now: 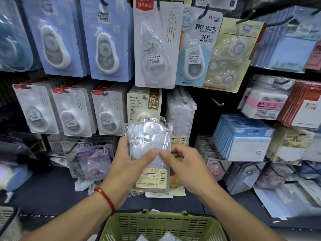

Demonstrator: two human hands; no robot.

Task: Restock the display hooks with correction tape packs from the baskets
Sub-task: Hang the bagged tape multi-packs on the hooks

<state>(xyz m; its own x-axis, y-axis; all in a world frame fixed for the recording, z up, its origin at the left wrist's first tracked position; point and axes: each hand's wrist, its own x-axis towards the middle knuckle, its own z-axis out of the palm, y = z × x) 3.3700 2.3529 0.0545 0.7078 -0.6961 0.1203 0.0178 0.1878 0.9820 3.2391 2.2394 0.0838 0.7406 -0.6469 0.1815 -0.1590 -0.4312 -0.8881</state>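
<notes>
1. Shop wall w/ black hooks [217, 102], packed w/ hanging stationery; dark shelf ledge [52, 192] runs below it.
2. Top row: blue-card tape packs [106, 39] at left, a tall white-card pack [156, 44] in the middle, a beige-card pack [231, 54] to its right.
3. Middle row: three white-card packs [73, 112] side by side at left, then a beige "15M" pack [144, 105], then a row of clear bagged packs [180, 115].
4. Right side: notepads, incl. a blue stack [243, 136] and a pink-banded pad [264, 103].
5. Left hand [128, 164], red cord on the wrist, grasps a stack of clear packs [149, 148] from the left edge, thumb across the front; stack held upright in front of the "15M" pack, above the ledge.
6. Right hand [184, 166] pinches the front pack's lower right part, thumb and forefinger closed on the plastic.
7. Green basket [161, 225] sits at bottom centre, just below the hands; a few clear packs visible inside.
8. Grey basket [8, 221] corner shows at far lower left.
</notes>
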